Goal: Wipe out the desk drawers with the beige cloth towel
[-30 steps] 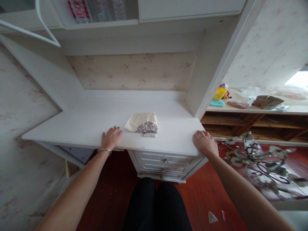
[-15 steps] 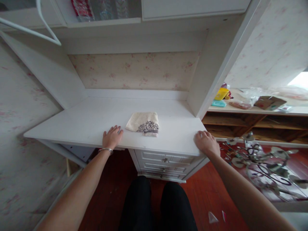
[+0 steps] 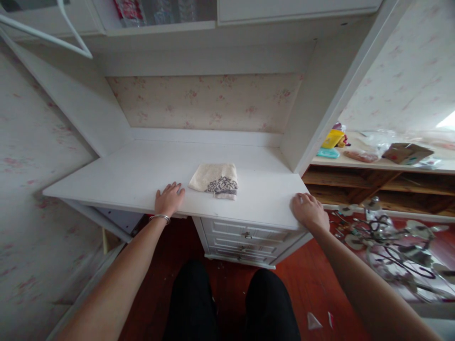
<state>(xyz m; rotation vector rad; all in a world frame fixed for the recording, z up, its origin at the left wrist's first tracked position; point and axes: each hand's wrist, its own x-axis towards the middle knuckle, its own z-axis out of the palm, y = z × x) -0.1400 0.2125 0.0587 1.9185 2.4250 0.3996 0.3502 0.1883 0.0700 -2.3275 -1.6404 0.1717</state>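
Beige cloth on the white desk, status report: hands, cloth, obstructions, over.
Left hand on white desk, front edge; right hand near its front right corner. Beige cloth with dark scroll pattern lying between them, untouched. Nothing visible between hands and cloth.

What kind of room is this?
Probably a room in someone's home, maybe a study or bedroom. There's a white desk with drawers built in, flowery wallpaper, and low wooden shelves off to the right.

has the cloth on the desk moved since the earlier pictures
No: the cloth keeps its place on the desk, judged against the top drawer knob; the camera view shifted.
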